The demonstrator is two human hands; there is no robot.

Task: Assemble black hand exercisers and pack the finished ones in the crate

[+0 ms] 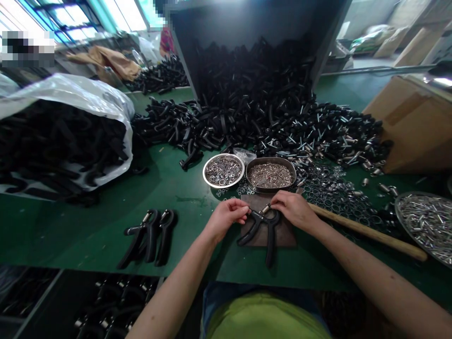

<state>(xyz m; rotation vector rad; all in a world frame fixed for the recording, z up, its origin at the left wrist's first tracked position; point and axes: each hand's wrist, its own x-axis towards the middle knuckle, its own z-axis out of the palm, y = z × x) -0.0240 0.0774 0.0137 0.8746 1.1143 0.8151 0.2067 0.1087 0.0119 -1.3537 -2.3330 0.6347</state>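
Note:
A black hand grip exerciser (271, 238) with a coiled metal spring (264, 209) at its top lies over a brown metal plate (286, 238), its two handles spread toward me. My left hand (228, 215) is closed in a pinch at the upper left end of the exerciser; whatever small part may be between the fingertips is too small to make out. My right hand (294, 209) is closed too, its fingertips pinching at the upper right end of the spring. To the left, several similar hand grips (151, 238) lie side by side on the green table (190, 245).
Behind my hands stand a round bowl of washers (205, 176) and an oval tin of small metal parts (252, 185). A wooden-handled hammer (370, 230) lies right. Black handles (226, 122) are heaped at the back. A plastic bag (129, 136), carton (416, 122) and pin tray (399, 207) flank these.

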